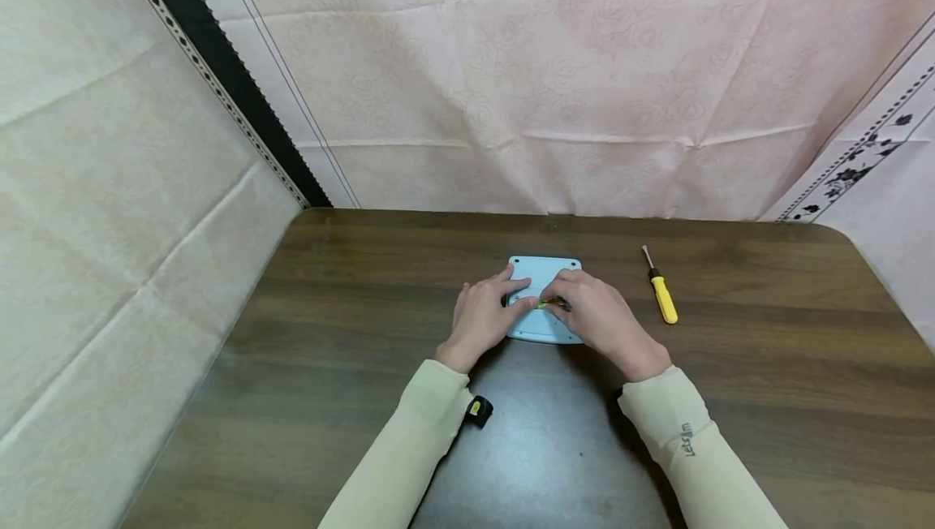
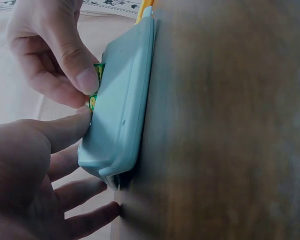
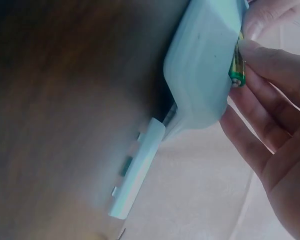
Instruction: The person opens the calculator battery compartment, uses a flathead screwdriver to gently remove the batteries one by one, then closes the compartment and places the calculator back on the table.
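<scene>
A light blue device (image 1: 544, 269) lies on the table between both hands. My right hand (image 1: 602, 320) pinches a green and gold battery (image 3: 237, 70) at its upper face; in the right wrist view one metal end shows. My left hand (image 1: 484, 315) is at the left side of the device, fingers extended along its edge, thumb touching a green battery part (image 2: 92, 102). Another green part (image 2: 99, 70) shows by the right fingertips; whether both belong to one battery I cannot tell. A slim light blue piece with small tabs (image 3: 137, 172) is beside the device in the right wrist view.
A screwdriver with a yellow handle (image 1: 665, 299) lies on the brown wooden table (image 1: 329, 367), to the right of the device. Pale patterned cloth (image 1: 555, 91) hangs behind the table's far edge, and more cloth is at the left.
</scene>
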`<state>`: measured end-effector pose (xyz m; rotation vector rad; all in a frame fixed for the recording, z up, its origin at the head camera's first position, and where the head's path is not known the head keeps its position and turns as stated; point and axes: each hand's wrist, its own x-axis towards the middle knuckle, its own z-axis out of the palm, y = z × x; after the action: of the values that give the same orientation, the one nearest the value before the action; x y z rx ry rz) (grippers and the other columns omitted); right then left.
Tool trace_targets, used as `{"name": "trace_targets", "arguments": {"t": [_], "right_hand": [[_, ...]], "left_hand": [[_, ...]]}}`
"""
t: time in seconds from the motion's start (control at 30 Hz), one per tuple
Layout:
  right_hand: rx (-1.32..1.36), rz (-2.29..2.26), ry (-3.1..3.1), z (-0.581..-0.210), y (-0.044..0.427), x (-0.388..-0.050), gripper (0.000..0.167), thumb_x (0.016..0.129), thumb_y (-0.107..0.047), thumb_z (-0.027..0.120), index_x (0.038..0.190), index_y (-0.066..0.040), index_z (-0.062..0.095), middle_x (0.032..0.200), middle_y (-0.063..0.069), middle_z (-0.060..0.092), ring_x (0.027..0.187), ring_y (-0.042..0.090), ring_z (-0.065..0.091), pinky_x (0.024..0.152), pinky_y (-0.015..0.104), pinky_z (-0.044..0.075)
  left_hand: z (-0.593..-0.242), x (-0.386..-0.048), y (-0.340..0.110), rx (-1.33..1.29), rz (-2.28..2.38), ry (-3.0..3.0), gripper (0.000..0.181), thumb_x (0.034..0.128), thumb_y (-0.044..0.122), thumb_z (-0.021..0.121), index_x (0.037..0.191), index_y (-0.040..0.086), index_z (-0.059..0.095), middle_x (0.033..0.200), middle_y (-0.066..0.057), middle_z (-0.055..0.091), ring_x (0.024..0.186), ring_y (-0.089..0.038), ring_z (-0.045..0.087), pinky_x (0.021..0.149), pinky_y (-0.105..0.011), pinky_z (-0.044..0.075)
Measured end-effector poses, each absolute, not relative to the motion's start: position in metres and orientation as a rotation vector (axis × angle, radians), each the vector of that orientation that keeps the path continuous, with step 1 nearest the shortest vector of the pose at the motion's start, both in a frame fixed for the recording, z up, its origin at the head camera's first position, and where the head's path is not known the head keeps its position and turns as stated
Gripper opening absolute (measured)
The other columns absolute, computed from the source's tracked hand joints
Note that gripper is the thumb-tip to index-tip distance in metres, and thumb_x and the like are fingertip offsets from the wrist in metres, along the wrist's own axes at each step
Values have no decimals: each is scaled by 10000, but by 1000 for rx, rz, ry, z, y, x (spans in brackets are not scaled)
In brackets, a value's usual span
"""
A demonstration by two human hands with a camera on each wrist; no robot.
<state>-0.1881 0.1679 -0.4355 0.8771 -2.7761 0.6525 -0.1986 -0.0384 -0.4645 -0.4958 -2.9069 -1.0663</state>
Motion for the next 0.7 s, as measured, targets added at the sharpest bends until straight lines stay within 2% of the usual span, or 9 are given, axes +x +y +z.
{"name": "trace_targets", "arguments": {"t": [0.37,0.7], "right_hand": [[948,649,-2717,-437,165,-190,154,880,6,858,1010,-63,813,1011,38,742,982,257,702,838,451,610],[988,611,-2698,-437,164,-191,166,850,17,877,999,-35,826,982,48,710,942,253,677,816,422,610]], "left_hand": [[-463,-198,-39,-483,-1048,-2943,454,1032,422,699,1446,235,688,1625,-56,467,1470,-298,476,1207,-713,195],[-459,-198,-41,-531,-1046,-2991,436,1084,397,625,1488,237,650,1663,-45,413,1509,-300,420,1223,-697,163]]}}
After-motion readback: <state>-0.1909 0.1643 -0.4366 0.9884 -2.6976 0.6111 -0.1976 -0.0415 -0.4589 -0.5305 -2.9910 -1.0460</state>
